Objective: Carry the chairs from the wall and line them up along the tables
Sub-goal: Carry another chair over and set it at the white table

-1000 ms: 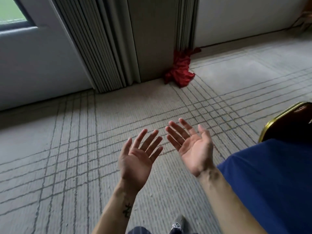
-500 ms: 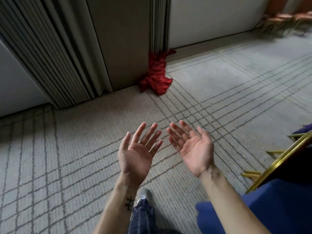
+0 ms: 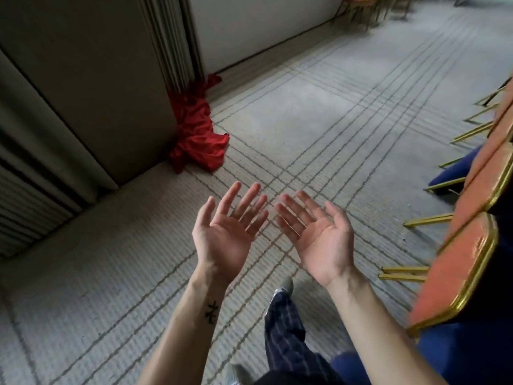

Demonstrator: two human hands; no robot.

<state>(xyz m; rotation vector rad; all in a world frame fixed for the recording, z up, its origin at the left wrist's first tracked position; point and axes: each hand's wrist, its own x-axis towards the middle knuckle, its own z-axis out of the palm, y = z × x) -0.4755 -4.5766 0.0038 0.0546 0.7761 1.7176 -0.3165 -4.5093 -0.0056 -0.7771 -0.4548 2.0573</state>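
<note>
My left hand (image 3: 226, 229) and my right hand (image 3: 319, 232) are held out in front of me, palms up, fingers straight, both empty. A row of orange-backed chairs with gold frames (image 3: 460, 262) stands along the right edge, their gold legs (image 3: 427, 219) pointing out over the carpet. They stand against blue table cloth (image 3: 466, 357) at the lower right. More chairs (image 3: 369, 6) stand blurred by the far wall at the top right.
A crumpled red cloth (image 3: 198, 134) lies on the carpet at the foot of a folding partition (image 3: 91, 87). Grey lined carpet (image 3: 319, 101) stretches ahead toward the far wall. My leg in checked trousers (image 3: 286, 329) steps forward below my hands.
The view has swung to the right: the partition and red cloth slid left, and the row of orange chairs came into view on the right. My hands stay palm up and empty.
</note>
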